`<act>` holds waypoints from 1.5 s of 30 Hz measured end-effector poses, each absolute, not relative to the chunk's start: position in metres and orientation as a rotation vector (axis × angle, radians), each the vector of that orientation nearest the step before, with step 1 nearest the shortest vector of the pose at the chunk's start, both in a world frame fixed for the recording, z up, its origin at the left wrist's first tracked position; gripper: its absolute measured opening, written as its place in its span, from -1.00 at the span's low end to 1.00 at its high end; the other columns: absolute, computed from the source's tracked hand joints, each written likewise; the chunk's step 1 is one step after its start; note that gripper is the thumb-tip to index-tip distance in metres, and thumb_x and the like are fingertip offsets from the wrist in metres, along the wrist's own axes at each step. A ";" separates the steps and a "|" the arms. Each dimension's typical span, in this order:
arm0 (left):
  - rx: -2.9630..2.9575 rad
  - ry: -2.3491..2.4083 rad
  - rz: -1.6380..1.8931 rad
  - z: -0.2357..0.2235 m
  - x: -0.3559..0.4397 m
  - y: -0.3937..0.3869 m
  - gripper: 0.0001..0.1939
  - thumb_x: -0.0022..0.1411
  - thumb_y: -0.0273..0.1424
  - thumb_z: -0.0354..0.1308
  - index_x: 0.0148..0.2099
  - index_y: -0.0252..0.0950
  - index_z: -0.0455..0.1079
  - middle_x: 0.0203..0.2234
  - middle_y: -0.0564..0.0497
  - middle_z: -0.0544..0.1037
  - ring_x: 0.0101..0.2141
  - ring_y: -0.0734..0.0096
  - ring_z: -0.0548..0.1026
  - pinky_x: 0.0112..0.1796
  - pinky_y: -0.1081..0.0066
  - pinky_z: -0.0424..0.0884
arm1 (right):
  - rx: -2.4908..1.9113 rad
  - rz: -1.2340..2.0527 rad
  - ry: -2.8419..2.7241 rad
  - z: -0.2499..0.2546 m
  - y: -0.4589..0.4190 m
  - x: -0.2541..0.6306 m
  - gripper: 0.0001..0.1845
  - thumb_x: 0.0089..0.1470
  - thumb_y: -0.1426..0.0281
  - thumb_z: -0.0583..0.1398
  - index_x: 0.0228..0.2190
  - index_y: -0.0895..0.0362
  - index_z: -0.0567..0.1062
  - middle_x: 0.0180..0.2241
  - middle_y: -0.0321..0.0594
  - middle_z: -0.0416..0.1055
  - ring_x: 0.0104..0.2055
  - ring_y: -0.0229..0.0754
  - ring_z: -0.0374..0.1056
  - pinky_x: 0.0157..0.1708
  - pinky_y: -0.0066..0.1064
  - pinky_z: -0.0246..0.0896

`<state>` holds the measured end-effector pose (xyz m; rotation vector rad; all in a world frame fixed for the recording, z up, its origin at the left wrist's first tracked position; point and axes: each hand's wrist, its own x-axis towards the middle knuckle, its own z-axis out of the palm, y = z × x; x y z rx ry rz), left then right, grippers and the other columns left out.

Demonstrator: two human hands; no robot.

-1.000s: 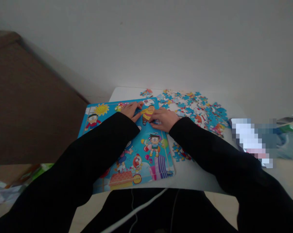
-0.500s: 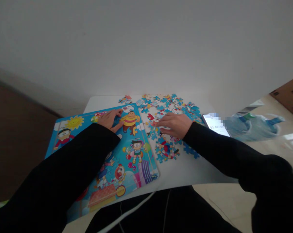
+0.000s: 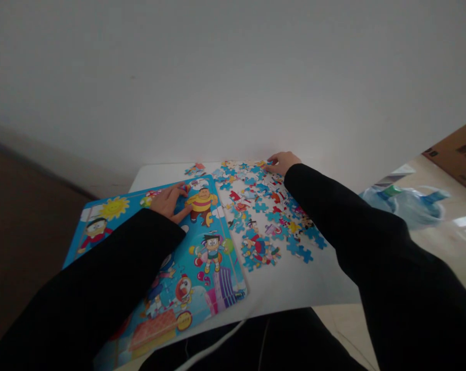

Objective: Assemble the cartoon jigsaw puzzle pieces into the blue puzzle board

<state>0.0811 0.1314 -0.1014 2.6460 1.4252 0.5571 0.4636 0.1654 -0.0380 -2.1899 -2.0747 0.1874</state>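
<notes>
A blue cartoon puzzle board (image 3: 233, 257) lies tilted on the left part of the white table. My left hand (image 3: 168, 202) rests on its upper part, thumb and fingers apart, beside the figure in a yellow striped shirt. A small coloured bit shows by the index fingertip; whether it is loose I cannot make out. To the right of the board, loose puzzle pieces (image 3: 260, 207) are spread in a heap. My right hand (image 3: 283, 163) is at the back edge of that heap, its fingertips closed on a puzzle piece (image 3: 266, 166) that they partly hide.
The white table (image 3: 271, 286) stands against a grey wall (image 3: 233, 82). A few joined pieces (image 3: 194, 169) lie behind the board. On the floor to the right are clear plastic water jugs (image 3: 410, 206) and a cardboard box (image 3: 459, 152). A white cable (image 3: 213, 345) runs across my lap.
My right hand has moved from the middle of the loose pieces to their back edge. My left hand stays on the board. The phone at the right is now hidden behind my right sleeve.
</notes>
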 end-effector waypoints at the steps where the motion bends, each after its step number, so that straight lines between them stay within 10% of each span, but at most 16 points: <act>1: 2.646 1.423 0.573 -0.100 0.082 0.131 -0.65 0.14 -0.12 -0.07 -0.18 -0.29 0.22 0.06 -0.27 0.31 0.03 -0.01 0.31 0.03 0.06 0.23 | -2.206 0.162 -2.069 -0.039 0.167 0.457 -0.51 -0.08 0.12 0.25 -0.11 0.08 0.51 -0.19 -0.13 0.49 -0.12 -0.02 0.37 -0.15 -0.23 0.27; 26: 2.673 1.420 0.626 -0.089 0.097 0.123 -0.73 0.18 -0.29 -0.09 -0.15 -0.32 0.30 -0.17 -0.15 0.45 -0.10 0.17 0.38 -0.06 0.19 0.28 | -1.602 1.281 -1.623 -0.046 0.112 0.310 -0.85 -0.06 0.40 0.28 -0.36 0.19 0.51 -0.53 -0.24 0.47 -0.64 -0.36 0.28 -0.62 -0.49 0.28; 31: 2.656 1.421 0.670 -0.089 0.097 0.122 -0.74 0.16 -0.35 -0.05 -0.14 -0.33 0.34 -0.18 -0.13 0.48 -0.12 0.20 0.41 -0.07 0.21 0.32 | -1.548 1.059 -1.761 -0.067 0.114 0.291 -0.62 -0.05 0.40 0.26 -0.13 0.16 0.46 -0.54 -0.29 0.47 -0.59 -0.30 0.36 -0.56 -0.45 0.28; 45: 2.920 0.999 0.558 -0.090 0.100 0.104 -0.63 0.26 -0.32 -0.07 0.07 -0.23 0.33 0.05 -0.05 0.39 0.10 0.20 0.28 0.05 0.15 0.24 | -1.582 0.498 -2.130 -0.071 0.102 0.313 -0.73 -0.02 0.33 0.23 -0.23 0.14 0.55 -0.53 -0.28 0.45 -0.51 -0.27 0.31 -0.46 -0.45 0.14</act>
